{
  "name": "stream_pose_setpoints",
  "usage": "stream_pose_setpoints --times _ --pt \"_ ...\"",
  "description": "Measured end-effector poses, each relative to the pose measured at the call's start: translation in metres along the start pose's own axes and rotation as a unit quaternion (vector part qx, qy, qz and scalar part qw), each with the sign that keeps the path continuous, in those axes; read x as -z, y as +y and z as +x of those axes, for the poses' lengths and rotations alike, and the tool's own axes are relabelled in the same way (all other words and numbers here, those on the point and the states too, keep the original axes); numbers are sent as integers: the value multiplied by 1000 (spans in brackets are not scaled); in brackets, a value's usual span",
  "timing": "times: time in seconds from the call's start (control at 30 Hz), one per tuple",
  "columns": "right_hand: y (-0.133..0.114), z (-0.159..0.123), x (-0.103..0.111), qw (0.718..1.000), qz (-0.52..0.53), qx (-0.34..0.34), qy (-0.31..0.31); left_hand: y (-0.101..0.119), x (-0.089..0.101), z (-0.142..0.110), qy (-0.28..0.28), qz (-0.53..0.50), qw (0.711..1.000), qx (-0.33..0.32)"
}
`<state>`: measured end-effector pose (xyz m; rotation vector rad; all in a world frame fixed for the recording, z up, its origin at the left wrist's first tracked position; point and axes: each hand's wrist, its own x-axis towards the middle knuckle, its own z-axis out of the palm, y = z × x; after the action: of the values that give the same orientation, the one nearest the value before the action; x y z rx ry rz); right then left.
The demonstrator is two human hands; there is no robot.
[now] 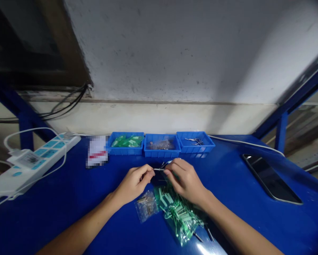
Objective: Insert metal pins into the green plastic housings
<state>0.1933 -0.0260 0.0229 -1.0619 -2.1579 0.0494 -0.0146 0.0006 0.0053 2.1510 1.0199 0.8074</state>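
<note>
Between my two hands runs a thin silvery metal rod [159, 169], held level over the blue table. My left hand [135, 182] pinches its left end with thumb and forefinger. The fingers of my right hand [184, 177] close on its other end; what else they may hold is hidden. Below my right hand lie green clear plastic bags [181, 216] with pale sticks inside. A small clear bag of brownish metal pieces [147, 205] rests beside them, near my left wrist. Dark metal rods [209, 232] stick out at the bags' lower right.
Three blue bins stand along the wall: one with green packets [127, 141], one with clear bags [161, 144], one with metal rods [195, 141]. A phone [272, 179] lies right. A white power strip [46, 156] with cables and a blurred white packet [97, 152] are left.
</note>
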Motion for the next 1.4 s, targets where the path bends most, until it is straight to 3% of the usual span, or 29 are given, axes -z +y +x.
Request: stream_pose_setpoints --times 0.1,0.2,0.3,0.37,0.57,0.63,0.8,0.9,1.03,1.2,1.4 --pt "16 -1 20 989 -26 2 149 0 0 0 -14 2 1000 10" --pt "46 -2 39 947 -133 -95 277 1 -1 0 -24 14 1000 9" --pt "78 -4 48 912 -196 -233 275 1 -2 0 -21 30 999 -8" --pt "94 -5 48 899 -207 -274 273 1 -3 1 -21 38 999 -18" --pt "106 2 45 882 -171 -217 381 4 -4 1 -23 59 998 -31" --pt "105 6 43 894 -196 -197 350 5 -4 2 -17 83 996 -42" --pt "85 -1 27 951 -182 -190 165 4 -6 3 -11 152 985 -76" --pt "63 -8 12 981 -85 -163 57 2 -7 3 -55 188 977 -81" --pt "39 -12 -8 987 -57 -130 -77 0 -8 2 -113 219 966 -72" --pt "24 -13 -18 987 -70 -117 -84 -3 -10 3 -79 207 971 -87" --pt "14 -11 -17 994 8 -55 -97 -6 -12 4 -32 174 979 -99"
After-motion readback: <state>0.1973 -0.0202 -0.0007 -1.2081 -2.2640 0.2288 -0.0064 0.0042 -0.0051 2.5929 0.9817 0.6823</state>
